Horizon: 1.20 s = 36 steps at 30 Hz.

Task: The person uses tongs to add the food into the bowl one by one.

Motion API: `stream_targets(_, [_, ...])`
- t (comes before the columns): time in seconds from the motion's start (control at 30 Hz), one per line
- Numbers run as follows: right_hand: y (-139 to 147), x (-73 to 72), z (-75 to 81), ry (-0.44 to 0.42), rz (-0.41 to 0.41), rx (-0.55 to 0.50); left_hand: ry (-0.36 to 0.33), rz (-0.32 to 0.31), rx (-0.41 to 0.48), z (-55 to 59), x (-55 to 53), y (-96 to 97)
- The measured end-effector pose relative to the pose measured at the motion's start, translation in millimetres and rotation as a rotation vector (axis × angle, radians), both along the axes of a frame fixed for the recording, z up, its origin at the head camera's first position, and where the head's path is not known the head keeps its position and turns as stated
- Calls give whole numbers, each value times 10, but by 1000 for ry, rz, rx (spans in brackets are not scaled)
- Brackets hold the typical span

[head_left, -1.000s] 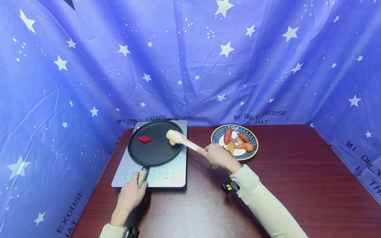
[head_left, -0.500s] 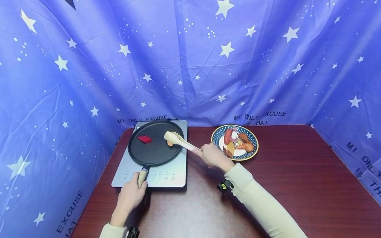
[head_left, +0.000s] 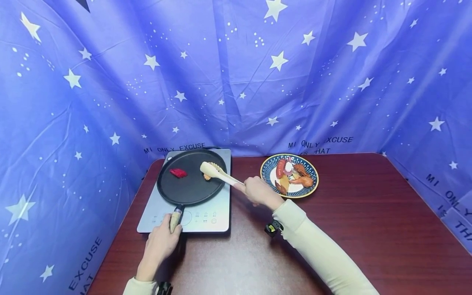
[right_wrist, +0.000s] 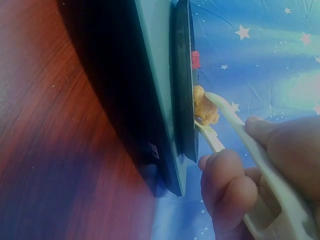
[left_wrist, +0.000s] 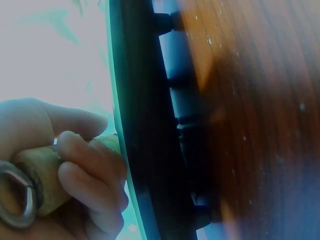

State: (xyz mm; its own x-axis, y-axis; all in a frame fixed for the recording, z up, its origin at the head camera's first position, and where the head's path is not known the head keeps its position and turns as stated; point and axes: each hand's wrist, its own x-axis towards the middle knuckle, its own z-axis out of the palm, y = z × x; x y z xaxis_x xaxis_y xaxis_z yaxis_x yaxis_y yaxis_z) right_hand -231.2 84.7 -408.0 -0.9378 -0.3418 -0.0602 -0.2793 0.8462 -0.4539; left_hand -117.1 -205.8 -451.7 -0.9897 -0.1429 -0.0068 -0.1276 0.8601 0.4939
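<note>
My left hand (head_left: 163,241) grips the wooden handle (head_left: 175,219) of a flat black frying pan (head_left: 188,188), fingers curled round it in the left wrist view. A pair of cream tongs (head_left: 221,173) is held in my right hand (head_left: 260,191), reaching in over the pan's right side. Between the tong tips, the right wrist view has a golden-brown fried food piece (right_wrist: 205,106) down at the pan's surface. A red piece of food, like meat (head_left: 178,173), lies on the pan's left half.
Under the pan is a silver induction cooktop (head_left: 147,223) with touch controls. To the right stands a blue-patterned plate (head_left: 266,174) bearing a sausage, a drumstick and other foods. A blue starry curtain (head_left: 236,82) hangs behind the brown table (head_left: 354,205).
My right hand and the tongs have shifted a little left across the pan, and the fried piece has moved left with them. The left hand keeps its grip on the handle.
</note>
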Motion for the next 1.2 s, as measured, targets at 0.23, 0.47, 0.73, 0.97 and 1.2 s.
stream_targets(0.23, [-52,-55,-30,26,-16,31,-11,8,13,-14,-2,1])
stream_targets(0.47, [-79,-73,-47,1,-26,26,-20,8,13,-15,3,5])
stream_targets(0.73, [-128,-95,-61,-5,-42,13,-21,2,17,-4,-3,-12])
stream_targets(0.97, [-140,-88,-87,25,-37,-2,-10,-4,13,-2,-7,-14])
stream_targets(1.2, [-179,-104,-77,-8,-47,-10,-11,0,25,-4,-9,-5])
